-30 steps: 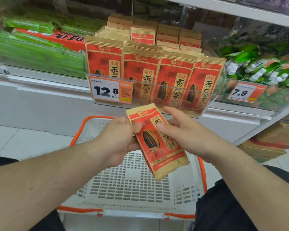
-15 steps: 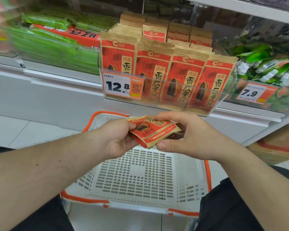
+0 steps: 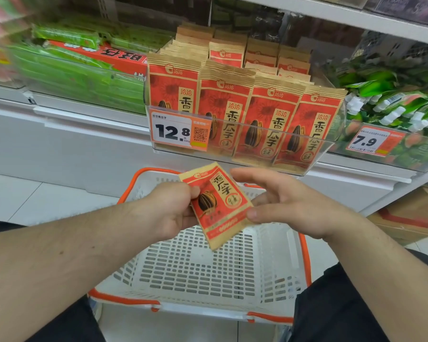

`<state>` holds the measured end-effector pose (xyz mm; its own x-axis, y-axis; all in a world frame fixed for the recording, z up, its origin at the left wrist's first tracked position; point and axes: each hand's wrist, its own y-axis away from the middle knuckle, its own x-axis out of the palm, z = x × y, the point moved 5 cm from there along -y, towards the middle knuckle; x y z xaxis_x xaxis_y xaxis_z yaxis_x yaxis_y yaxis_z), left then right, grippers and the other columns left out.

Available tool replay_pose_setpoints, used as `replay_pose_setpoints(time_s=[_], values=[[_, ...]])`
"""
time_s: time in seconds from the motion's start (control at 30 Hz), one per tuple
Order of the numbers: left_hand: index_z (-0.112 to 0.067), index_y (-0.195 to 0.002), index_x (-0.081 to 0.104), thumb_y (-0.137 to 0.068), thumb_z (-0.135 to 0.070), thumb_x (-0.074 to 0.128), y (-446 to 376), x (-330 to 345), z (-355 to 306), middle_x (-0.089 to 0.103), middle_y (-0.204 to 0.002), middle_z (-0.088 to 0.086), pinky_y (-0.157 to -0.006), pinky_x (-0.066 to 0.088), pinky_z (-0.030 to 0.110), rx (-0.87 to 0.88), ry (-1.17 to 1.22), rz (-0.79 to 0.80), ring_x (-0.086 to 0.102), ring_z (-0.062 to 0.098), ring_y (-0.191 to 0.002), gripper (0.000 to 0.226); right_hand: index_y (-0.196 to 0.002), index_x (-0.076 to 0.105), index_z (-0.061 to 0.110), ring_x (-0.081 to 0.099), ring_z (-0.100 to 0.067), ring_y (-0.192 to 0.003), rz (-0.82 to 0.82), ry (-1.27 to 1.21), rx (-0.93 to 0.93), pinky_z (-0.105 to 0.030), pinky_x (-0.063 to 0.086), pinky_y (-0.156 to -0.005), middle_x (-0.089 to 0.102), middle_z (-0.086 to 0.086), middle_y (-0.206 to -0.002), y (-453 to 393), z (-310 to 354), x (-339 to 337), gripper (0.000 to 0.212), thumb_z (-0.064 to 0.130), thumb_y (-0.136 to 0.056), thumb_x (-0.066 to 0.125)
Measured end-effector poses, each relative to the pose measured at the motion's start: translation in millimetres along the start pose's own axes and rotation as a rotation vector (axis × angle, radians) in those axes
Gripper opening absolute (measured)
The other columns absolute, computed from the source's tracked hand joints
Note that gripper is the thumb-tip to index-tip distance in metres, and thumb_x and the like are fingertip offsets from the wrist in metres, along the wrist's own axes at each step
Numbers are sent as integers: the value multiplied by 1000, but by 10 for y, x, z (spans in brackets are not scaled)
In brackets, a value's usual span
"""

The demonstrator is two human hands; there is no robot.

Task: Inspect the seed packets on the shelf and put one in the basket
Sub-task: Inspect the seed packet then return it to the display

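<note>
Head view, packet: I see the seed packet (image 3: 216, 206) held above the basket, printed face up toward me.
Long axis: it runs from the far left down to the near right, top seal pointing away toward the shelf, bottom edge tilted toward me.
Left hand: my left hand (image 3: 169, 208) pinches the packet's left edge, thumb on the front.
Right hand: my right hand (image 3: 286, 206) has relaxed, spread fingers; the thumb tip touches the packet's right edge, and I cannot tell whether the fingers behind it grip.
Change: half a second ago the packet lay nearly flat and edge-on between both hands; now it is turned face up and the right fingers have opened off it.
Basket: the white basket (image 3: 277, 272) with orange rim sits below the hands, and I see nothing on its slotted floor.
Shelf bin: the clear bin (image 3: 314, 154) holds upright rows of matching packets (image 3: 262, 114), with a 12.8 price tag (image 3: 179, 130) on its front.
</note>
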<state>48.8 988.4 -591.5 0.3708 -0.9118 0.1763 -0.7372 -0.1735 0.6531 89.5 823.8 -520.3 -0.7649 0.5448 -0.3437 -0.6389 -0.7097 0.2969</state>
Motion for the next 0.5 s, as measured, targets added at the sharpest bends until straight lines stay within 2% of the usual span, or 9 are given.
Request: replay_pose_setpoints(time_s=[0.07,0.1,0.17,0.23,0.3,0.33,0.4,0.5], values=[[-14,-110,64,-106,-14,44,-3,14,-55,76,-87,4,-57,55,31,124,-115,5,72,18,-75,20,-148,36,32,71,-15,-101,-84,-45,120,-34,59,-86,57,6,-138,-68,-99,-9,72,16,-88,74],[-16,-112,63,-105,-14,46,7,34,-91,76,-93,4,-63,57,34,196,-169,12,73,19,-82,19,-151,31,28,72,-20,-101,-119,-49,169,-43,58,-89,62,0,-133,-104,-155,-13,74,19,-90,71],[-21,-112,62,-104,-14,50,39,88,-186,76,-98,3,-77,60,41,362,-297,20,74,20,-88,16,-144,44,21,74,-25,-95,-159,-16,191,-48,56,-88,75,-3,-108,-172,-202,-16,57,20,-93,69],[-24,-109,62,-101,-12,53,98,163,-331,77,-95,-1,-86,58,43,556,-430,49,74,15,-89,16,-121,63,20,74,-15,-86,-208,-23,135,-36,58,-79,78,2,-93,-187,-153,-41,29,16,-93,69],[-26,-102,63,-99,-10,57,181,221,-496,76,-92,-4,-88,58,44,703,-482,75,73,12,-89,17,-103,70,19,68,-2,-70,-303,-87,54,-18,51,-60,76,8,-82,-174,-71,-119,15,10,-91,70],[-28,-97,63,-98,-11,59,217,240,-582,76,-90,-5,-87,58,43,757,-493,78,73,12,-87,18,-98,70,17,64,-3,-61,-356,-131,22,-15,46,-55,75,7,-77,-165,-48,-172,11,8,-91,70],[-33,-93,64,-96,-16,64,281,300,-765,75,-88,-7,-85,59,39,841,-519,83,72,10,-84,18,-92,69,11,55,-11,-51,-440,-239,-23,-20,42,-49,71,-2,-70,-135,-19,-265,4,8,-92,67],[-34,-94,63,-94,-20,67,350,434,-1054,73,-84,-11,-80,57,32,892,-550,110,70,9,-79,15,-87,64,6,52,-14,-45,-499,-485,-81,-21,44,-44,66,-7,-62,-108,40,-357,5,10,-88,64]])
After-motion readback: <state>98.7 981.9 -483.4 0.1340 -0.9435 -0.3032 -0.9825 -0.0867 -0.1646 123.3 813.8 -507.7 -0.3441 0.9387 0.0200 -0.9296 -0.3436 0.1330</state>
